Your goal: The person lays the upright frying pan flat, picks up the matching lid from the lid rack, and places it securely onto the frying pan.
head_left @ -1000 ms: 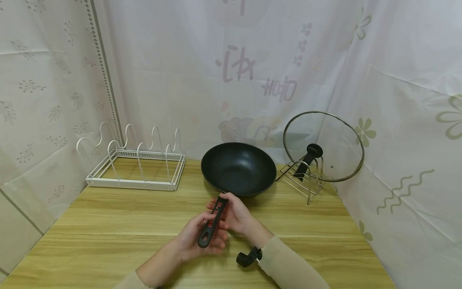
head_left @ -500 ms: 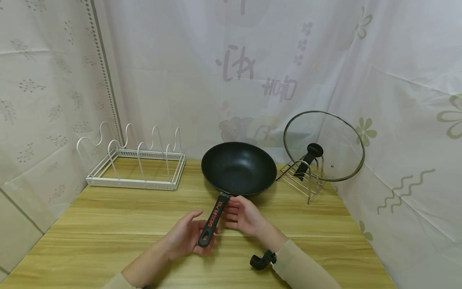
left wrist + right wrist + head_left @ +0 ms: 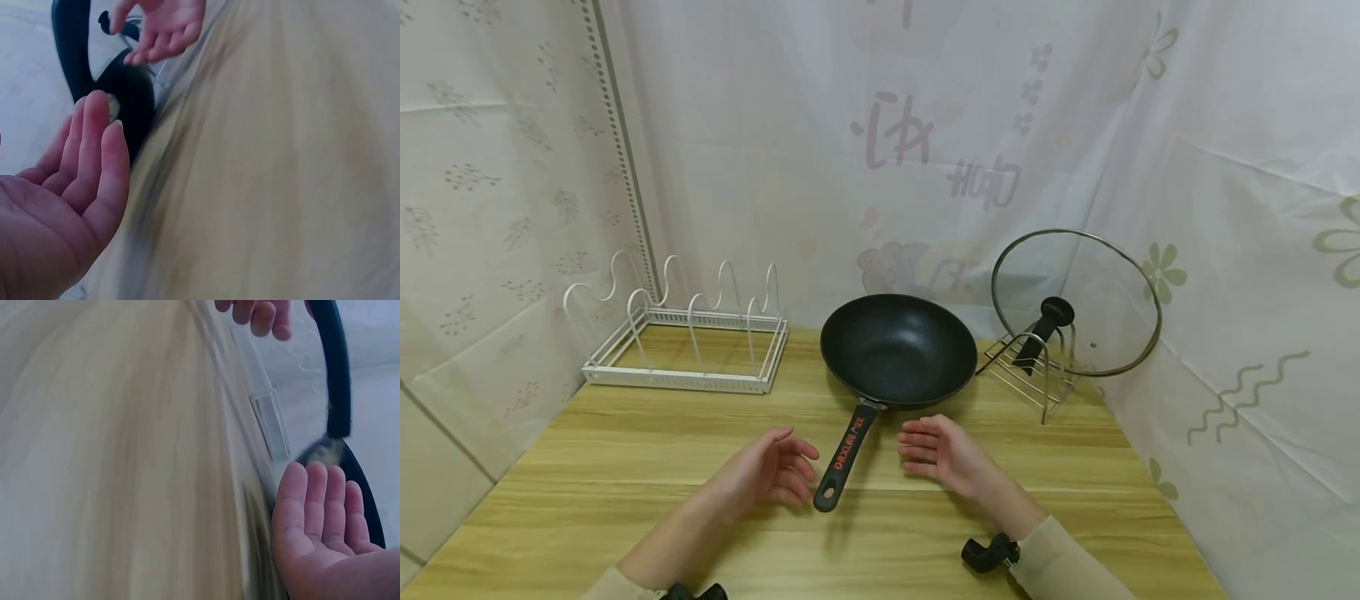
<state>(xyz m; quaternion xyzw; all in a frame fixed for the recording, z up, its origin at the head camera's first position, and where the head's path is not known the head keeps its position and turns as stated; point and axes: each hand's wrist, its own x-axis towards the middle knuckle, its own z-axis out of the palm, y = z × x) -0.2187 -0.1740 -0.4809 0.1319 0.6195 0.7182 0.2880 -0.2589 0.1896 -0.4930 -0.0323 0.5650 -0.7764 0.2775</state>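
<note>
A black frying pan (image 3: 898, 354) stands on the wooden table, its handle (image 3: 847, 454) with red lettering angled toward the person. Just left of the handle is the left hand (image 3: 767, 473), fingers loosely bent, holding nothing. The right hand (image 3: 951, 458) is right of the handle with relaxed fingers, also apart from it. In the left wrist view the left hand (image 3: 69, 194) is below the dark handle (image 3: 74, 47). In the right wrist view the right hand (image 3: 328, 531) shows its palm, near the pan (image 3: 359, 481).
At the left stands a white rack (image 3: 677, 381) with curved dividers. A small wire rack (image 3: 1043, 392) at the right holds a glass lid (image 3: 1105, 283) with a black knob (image 3: 1057, 312). Patterned curtains hang behind and at both sides of the table (image 3: 647, 483).
Both hands have let go of the pan handle and moved apart, the left hand leftward and the right hand rightward. The pan stays in place.
</note>
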